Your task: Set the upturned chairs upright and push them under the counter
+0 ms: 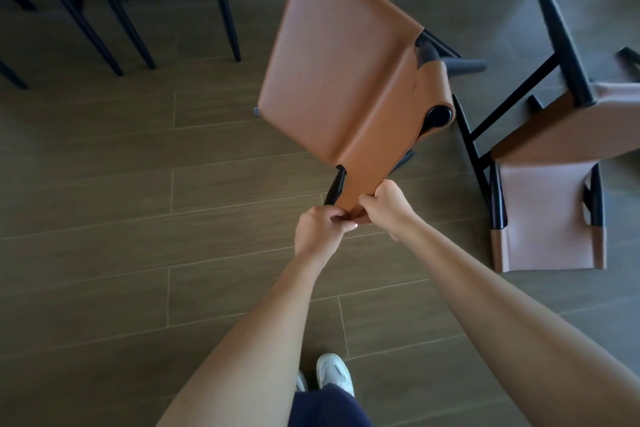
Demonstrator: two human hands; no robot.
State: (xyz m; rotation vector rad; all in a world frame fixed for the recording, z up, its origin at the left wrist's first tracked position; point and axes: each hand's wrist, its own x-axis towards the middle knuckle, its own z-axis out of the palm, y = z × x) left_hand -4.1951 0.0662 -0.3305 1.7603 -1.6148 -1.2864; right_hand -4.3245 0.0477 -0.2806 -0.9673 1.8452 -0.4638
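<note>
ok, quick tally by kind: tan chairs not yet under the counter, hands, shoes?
Tan chairs: 2 (held chair, tipped chair)
Hands: 2 (left hand, right hand), both gripping the held chair
Shoes: 2 (right shoe, left shoe partly hidden)
Total: 6

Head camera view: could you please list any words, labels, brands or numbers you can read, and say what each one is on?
None: no text can be read anywhere in this view.
The tan leather chair that the left hand and right hand grip shows no label, nor do the toppled chair or the white sneaker.
</note>
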